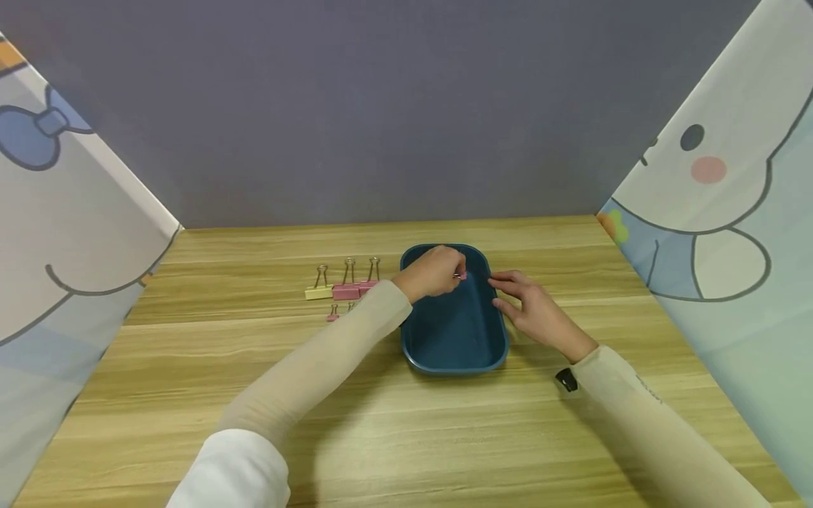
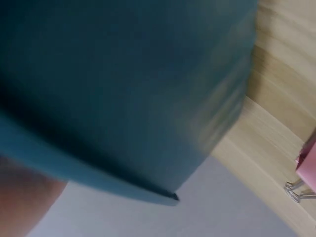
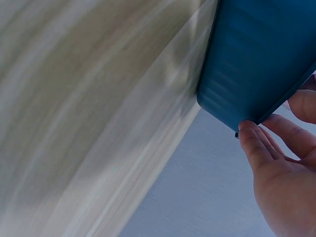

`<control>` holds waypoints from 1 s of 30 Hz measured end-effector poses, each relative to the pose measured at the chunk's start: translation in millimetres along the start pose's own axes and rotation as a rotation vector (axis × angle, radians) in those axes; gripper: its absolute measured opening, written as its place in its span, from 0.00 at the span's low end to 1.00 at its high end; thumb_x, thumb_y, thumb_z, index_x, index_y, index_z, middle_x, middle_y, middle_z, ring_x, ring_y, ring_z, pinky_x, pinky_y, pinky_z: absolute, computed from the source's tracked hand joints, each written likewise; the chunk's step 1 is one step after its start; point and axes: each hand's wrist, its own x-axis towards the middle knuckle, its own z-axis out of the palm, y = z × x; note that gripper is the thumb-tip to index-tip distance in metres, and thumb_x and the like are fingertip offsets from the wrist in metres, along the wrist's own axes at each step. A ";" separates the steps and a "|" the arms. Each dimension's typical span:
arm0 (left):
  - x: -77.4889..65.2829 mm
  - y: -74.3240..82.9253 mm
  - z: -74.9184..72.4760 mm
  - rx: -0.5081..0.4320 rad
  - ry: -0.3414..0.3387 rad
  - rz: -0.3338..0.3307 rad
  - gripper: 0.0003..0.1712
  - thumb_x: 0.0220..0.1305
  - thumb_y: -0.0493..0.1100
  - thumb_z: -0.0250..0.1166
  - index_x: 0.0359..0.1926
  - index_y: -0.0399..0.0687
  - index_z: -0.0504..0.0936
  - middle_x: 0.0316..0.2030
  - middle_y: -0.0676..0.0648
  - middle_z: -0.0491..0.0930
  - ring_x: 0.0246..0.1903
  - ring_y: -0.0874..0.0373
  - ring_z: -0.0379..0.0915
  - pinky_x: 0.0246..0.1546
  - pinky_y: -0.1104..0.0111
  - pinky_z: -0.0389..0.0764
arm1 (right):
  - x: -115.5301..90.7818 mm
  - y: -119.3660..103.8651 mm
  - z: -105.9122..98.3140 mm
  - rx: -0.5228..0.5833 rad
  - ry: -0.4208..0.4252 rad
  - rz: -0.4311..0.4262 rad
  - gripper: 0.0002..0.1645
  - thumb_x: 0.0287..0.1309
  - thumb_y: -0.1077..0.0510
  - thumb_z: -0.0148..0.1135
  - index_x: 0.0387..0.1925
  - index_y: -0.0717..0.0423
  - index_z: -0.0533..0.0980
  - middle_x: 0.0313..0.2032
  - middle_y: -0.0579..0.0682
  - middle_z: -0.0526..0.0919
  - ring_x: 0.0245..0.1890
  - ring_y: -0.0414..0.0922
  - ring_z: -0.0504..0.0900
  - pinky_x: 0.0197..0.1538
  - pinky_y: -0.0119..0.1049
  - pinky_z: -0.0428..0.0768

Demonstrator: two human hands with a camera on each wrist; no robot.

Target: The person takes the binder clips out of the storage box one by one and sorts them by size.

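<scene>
My left hand (image 1: 435, 274) reaches over the blue bin (image 1: 454, 342), its fingers pinching a small pink binder clip (image 1: 463, 276) above the bin's floor. Much of that clip is hidden behind the fingers. On the bin's right side, my right hand (image 1: 532, 309) touches the rim with extended fingers, the thumb lower along the same side. The right wrist view shows these fingertips (image 3: 248, 127) at the bin's edge. In the left wrist view the bin's wall (image 2: 128, 98) fills most of the picture.
Left of the bin lie a yellow binder clip (image 1: 319, 292), two larger pink ones (image 1: 346, 291) and small clips (image 1: 333, 316), some partly behind the left sleeve. A black object (image 1: 567, 379) sits beside the right sleeve. A grey panel (image 1: 387, 113) stands behind the wooden table (image 1: 444, 437).
</scene>
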 end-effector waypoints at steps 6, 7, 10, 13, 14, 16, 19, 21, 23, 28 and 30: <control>2.5 -7.7 2.0 0.033 -0.091 -0.068 0.10 0.63 0.38 0.61 0.45 0.42 0.80 0.41 0.49 0.78 0.38 0.58 0.73 0.41 0.69 0.74 | 1.7 0.4 0.4 0.000 0.001 -0.012 0.24 0.62 0.64 0.59 0.58 0.70 0.70 0.58 0.59 0.70 0.56 0.57 0.71 0.53 0.51 0.72; 3.2 -9.4 3.1 0.034 -0.114 -0.074 0.11 0.64 0.39 0.61 0.47 0.43 0.79 0.43 0.49 0.78 0.40 0.58 0.73 0.43 0.69 0.73 | 1.9 0.5 0.4 0.000 0.001 -0.013 0.24 0.62 0.64 0.59 0.58 0.70 0.70 0.58 0.59 0.70 0.56 0.57 0.71 0.53 0.51 0.72; 4.6 -12.8 5.7 0.046 -0.155 -0.072 0.14 0.65 0.39 0.60 0.51 0.44 0.78 0.46 0.48 0.77 0.42 0.58 0.73 0.45 0.68 0.73 | 2.0 0.8 0.1 0.005 0.002 -0.012 0.24 0.62 0.64 0.59 0.58 0.70 0.70 0.58 0.60 0.70 0.57 0.57 0.71 0.53 0.51 0.72; 6.3 -14.9 7.9 0.058 -0.189 -0.070 0.15 0.66 0.39 0.59 0.53 0.45 0.78 0.49 0.48 0.76 0.43 0.58 0.72 0.46 0.68 0.72 | 1.8 0.6 -0.3 0.003 0.000 -0.008 0.24 0.62 0.64 0.59 0.58 0.69 0.70 0.58 0.59 0.69 0.57 0.57 0.71 0.53 0.51 0.72; 6.5 -15.0 8.1 0.063 -0.197 -0.070 0.15 0.66 0.39 0.59 0.53 0.45 0.78 0.49 0.48 0.76 0.44 0.58 0.72 0.46 0.68 0.72 | 1.8 0.7 -0.2 0.003 0.000 -0.007 0.24 0.62 0.64 0.59 0.58 0.69 0.70 0.58 0.59 0.69 0.57 0.57 0.71 0.53 0.51 0.72; 6.9 -15.1 8.6 0.077 -0.211 -0.066 0.16 0.65 0.40 0.60 0.54 0.45 0.78 0.50 0.48 0.76 0.45 0.58 0.72 0.47 0.68 0.72 | 1.8 1.1 0.0 -0.002 0.000 -0.005 0.24 0.62 0.64 0.59 0.58 0.69 0.70 0.58 0.59 0.70 0.57 0.57 0.71 0.53 0.51 0.72; 7.8 -15.6 9.6 0.099 -0.221 -0.052 0.17 0.64 0.40 0.62 0.53 0.46 0.79 0.51 0.48 0.77 0.46 0.58 0.72 0.48 0.68 0.72 | 1.7 1.6 0.5 0.000 0.004 -0.006 0.24 0.62 0.64 0.59 0.58 0.69 0.71 0.58 0.59 0.70 0.56 0.57 0.71 0.53 0.51 0.72; 9.1 -17.1 10.9 0.111 -0.219 -0.037 0.17 0.62 0.41 0.63 0.53 0.46 0.80 0.50 0.48 0.78 0.45 0.58 0.72 0.49 0.69 0.72 | 1.8 2.3 1.2 0.002 0.007 -0.010 0.24 0.62 0.64 0.59 0.58 0.69 0.71 0.57 0.59 0.70 0.56 0.56 0.71 0.53 0.51 0.72; 10.5 -19.0 12.5 0.115 -0.216 -0.027 0.17 0.61 0.41 0.65 0.52 0.47 0.80 0.49 0.49 0.78 0.44 0.59 0.73 0.48 0.69 0.72 | 1.9 2.6 1.6 0.004 0.010 -0.014 0.24 0.61 0.64 0.59 0.58 0.69 0.71 0.57 0.59 0.70 0.57 0.56 0.71 0.54 0.51 0.72; 12.5 -21.4 14.8 0.103 -0.219 -0.006 0.14 0.59 0.41 0.67 0.48 0.49 0.82 0.44 0.51 0.79 0.42 0.60 0.73 0.46 0.69 0.73 | 1.6 3.1 2.1 -0.006 0.012 -0.014 0.24 0.62 0.64 0.59 0.58 0.69 0.71 0.57 0.58 0.70 0.57 0.56 0.71 0.53 0.51 0.72; 12.6 -21.0 15.1 0.096 -0.227 0.002 0.12 0.59 0.41 0.67 0.45 0.49 0.83 0.42 0.52 0.79 0.41 0.60 0.73 0.44 0.69 0.73 | 1.3 3.3 2.1 -0.010 0.011 -0.010 0.24 0.62 0.64 0.59 0.58 0.69 0.71 0.57 0.58 0.70 0.57 0.56 0.71 0.53 0.51 0.72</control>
